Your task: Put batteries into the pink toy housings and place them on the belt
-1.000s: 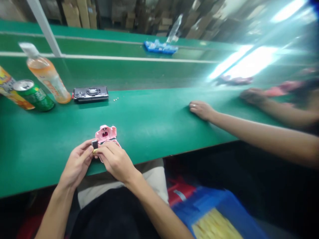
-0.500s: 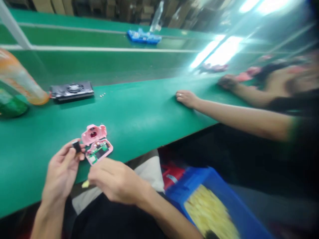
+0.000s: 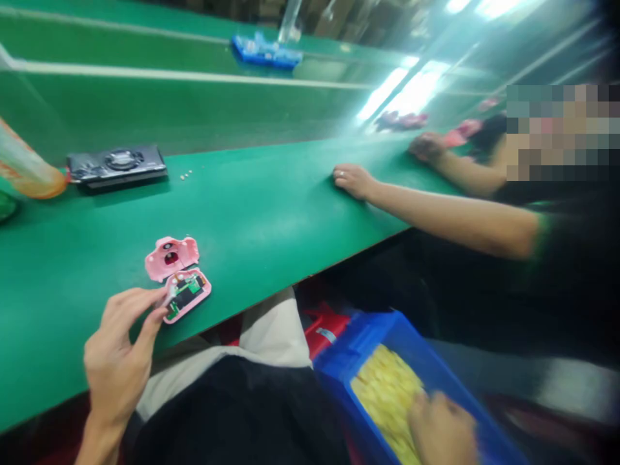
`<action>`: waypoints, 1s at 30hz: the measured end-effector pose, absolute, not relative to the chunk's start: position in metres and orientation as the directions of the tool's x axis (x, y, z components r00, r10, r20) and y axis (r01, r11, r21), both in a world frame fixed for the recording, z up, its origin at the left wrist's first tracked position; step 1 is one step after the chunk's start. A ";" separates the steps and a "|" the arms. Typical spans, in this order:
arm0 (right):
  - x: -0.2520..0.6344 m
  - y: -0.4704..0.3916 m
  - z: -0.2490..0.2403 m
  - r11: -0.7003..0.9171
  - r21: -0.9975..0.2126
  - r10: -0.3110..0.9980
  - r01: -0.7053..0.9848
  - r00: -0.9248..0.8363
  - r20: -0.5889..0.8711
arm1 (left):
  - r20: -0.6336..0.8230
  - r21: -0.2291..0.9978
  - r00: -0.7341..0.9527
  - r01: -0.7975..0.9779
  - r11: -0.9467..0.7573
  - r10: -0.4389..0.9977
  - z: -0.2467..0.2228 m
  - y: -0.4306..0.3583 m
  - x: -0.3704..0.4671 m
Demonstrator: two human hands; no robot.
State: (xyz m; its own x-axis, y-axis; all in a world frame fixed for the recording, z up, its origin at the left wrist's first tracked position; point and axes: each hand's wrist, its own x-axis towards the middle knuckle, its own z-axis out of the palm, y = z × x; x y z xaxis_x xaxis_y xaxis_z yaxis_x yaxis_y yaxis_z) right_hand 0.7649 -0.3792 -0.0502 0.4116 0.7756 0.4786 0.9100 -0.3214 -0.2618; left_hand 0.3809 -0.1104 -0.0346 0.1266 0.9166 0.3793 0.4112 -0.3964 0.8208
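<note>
A toy camera's pink shell lies opened on the green bench. Its front half (image 3: pixel 172 258) is behind, and its back half (image 3: pixel 206 294), holding a green circuit board (image 3: pixel 194 285), is nearer to me. My left hand (image 3: pixel 119 345) grips the left rim of the back half between thumb and fingers. Those fingers partly cover the board's left side. My right hand (image 3: pixel 443 426), smeared by motion, is over the blue bin (image 3: pixel 387 326) of pale yellow pieces (image 3: pixel 385 387). Its fingertips are low among or just above the pieces, and whether they hold one is unclear.
On the bench stand a dark boxy device (image 3: pixel 119 166), several tiny pale bits (image 3: pixel 185 175) and an orange-tinted bottle (image 3: pixel 29 165). A blue part (image 3: pixel 266 53) rests on the back ledge. A co-worker's hand (image 3: pixel 356 181) and forearm lie across the right side.
My right hand has swung from the bench edge down right to the bin. My left hand has moved onto the back half's rim, and the black block it held no longer shows in it.
</note>
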 end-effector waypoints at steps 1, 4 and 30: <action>0.757 -0.351 -0.038 -0.334 -0.240 0.741 0.911 0.412 0.531 | 0.444 0.778 0.174 0.413 -0.474 0.879 -0.036 -0.108 0.382; 0.710 -0.246 0.001 -0.141 -0.352 0.834 0.925 0.302 0.462 | 0.530 0.683 0.267 0.428 -0.592 0.805 -0.040 -0.106 0.384; 0.622 -0.077 -0.008 0.605 -0.690 0.732 0.397 -0.618 0.285 | 0.450 0.562 0.175 0.706 -0.430 0.876 -0.050 -0.116 0.400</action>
